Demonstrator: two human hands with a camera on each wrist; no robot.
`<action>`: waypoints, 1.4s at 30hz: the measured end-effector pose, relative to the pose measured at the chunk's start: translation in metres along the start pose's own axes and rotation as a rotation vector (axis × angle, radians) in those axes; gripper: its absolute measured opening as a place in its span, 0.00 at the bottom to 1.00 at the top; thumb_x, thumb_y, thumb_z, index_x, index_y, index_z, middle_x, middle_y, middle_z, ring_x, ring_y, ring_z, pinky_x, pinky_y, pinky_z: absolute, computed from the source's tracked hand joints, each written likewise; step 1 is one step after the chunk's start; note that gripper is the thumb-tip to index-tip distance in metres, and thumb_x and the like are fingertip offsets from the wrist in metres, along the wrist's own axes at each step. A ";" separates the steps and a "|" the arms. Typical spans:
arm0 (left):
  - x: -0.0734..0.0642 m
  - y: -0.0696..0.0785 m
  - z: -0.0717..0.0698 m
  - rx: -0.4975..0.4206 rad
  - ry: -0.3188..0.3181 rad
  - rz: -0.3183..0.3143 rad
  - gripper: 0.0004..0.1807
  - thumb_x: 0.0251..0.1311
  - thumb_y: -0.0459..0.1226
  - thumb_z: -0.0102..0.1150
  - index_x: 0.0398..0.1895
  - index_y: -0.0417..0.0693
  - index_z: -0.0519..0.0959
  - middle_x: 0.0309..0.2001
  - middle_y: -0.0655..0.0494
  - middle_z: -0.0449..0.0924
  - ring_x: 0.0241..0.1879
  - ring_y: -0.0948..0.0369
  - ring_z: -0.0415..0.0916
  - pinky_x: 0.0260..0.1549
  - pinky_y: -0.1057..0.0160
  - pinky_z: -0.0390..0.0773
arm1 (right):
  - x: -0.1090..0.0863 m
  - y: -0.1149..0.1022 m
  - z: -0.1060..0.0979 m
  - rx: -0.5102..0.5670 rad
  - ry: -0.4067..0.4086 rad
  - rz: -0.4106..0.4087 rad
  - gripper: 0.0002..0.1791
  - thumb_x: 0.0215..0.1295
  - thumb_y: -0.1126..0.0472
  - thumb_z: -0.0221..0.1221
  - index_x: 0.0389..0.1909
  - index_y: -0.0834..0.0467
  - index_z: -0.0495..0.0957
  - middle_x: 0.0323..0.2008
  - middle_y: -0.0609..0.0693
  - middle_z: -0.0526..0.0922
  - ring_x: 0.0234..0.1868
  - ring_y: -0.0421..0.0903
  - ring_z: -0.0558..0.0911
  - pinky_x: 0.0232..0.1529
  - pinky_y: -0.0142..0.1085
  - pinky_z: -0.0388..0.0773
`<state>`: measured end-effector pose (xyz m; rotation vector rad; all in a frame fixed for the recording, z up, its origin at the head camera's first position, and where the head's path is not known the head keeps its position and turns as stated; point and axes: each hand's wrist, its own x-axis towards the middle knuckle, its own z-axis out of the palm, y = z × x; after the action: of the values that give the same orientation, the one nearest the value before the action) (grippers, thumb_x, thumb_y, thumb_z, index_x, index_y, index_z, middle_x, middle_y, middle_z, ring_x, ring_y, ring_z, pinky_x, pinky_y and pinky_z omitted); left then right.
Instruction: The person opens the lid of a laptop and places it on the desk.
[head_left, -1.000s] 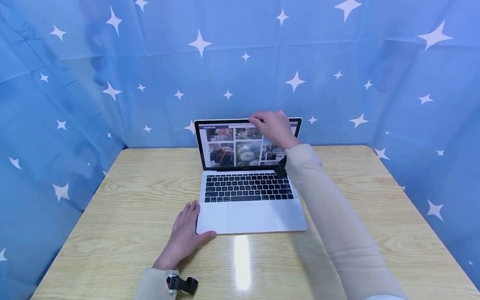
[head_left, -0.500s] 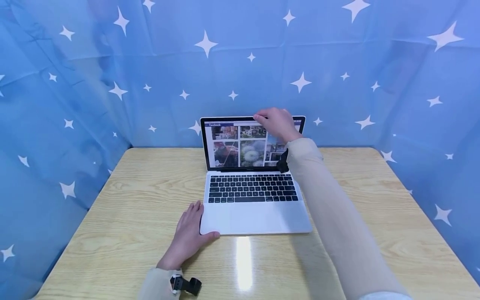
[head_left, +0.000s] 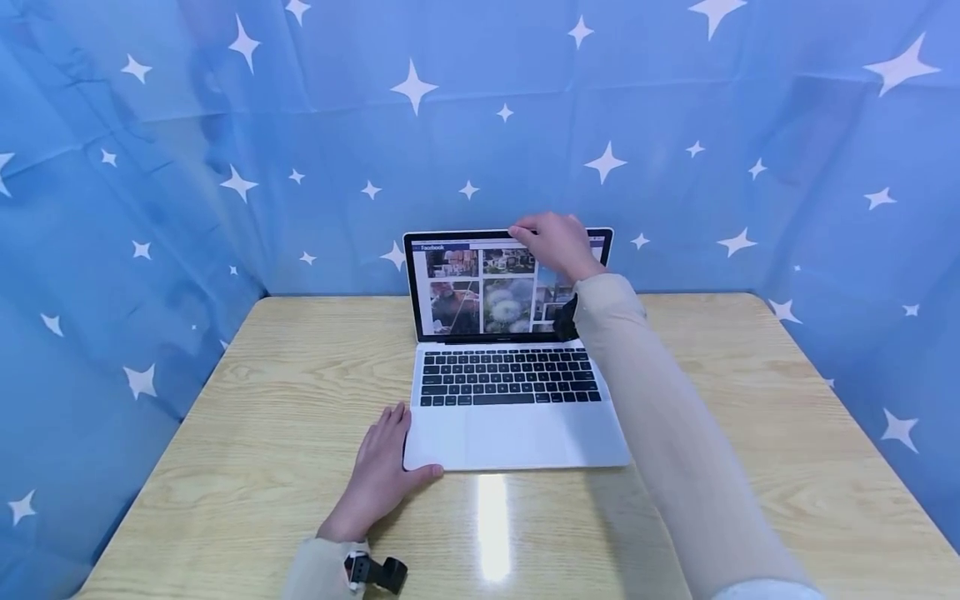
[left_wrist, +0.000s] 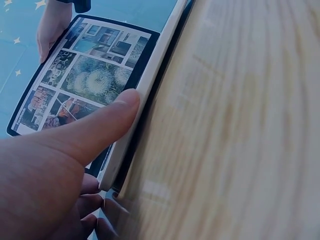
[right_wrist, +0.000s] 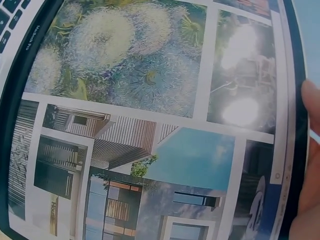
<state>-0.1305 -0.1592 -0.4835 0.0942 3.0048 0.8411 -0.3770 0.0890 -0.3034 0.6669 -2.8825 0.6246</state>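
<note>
An open silver laptop (head_left: 510,437) sits mid-table, its lit screen (head_left: 457,292) showing a page of photos. My right hand (head_left: 561,246) pinches the top edge of the lid, thumb on the front bezel and fingers behind it. Part of that hand (right_wrist: 309,200) shows at the lid's edge in the right wrist view. At the near left corner of the base lies my left hand (head_left: 378,475), fingers along the side and thumb along the front edge. The left wrist view shows that thumb (left_wrist: 95,125) against the front edge, its fingers straight beside the base and partly hidden.
The light wood table (head_left: 285,400) runs out to both sides of the laptop. Behind it hangs a blue curtain (head_left: 337,125) with white stars. A small black camera (head_left: 386,573) is strapped to the left wrist. My right sleeve (head_left: 675,450) crosses beside the laptop.
The lid's top edge has risen slightly in the head view, with my right hand still gripping it. My left hand keeps its place at the corner. The whole view has shifted a little.
</note>
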 end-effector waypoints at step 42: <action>-0.001 0.002 0.001 0.005 0.007 -0.012 0.56 0.39 0.65 0.56 0.67 0.40 0.52 0.68 0.46 0.45 0.67 0.50 0.37 0.63 0.49 0.39 | 0.017 0.004 0.000 0.034 -0.067 0.043 0.22 0.66 0.44 0.42 0.53 0.48 0.74 0.53 0.47 0.75 0.56 0.48 0.70 0.64 0.49 0.47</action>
<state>-0.1298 -0.1572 -0.4833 0.0738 3.0110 0.8341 -0.3936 0.0853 -0.3012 0.6438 -2.9620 0.6701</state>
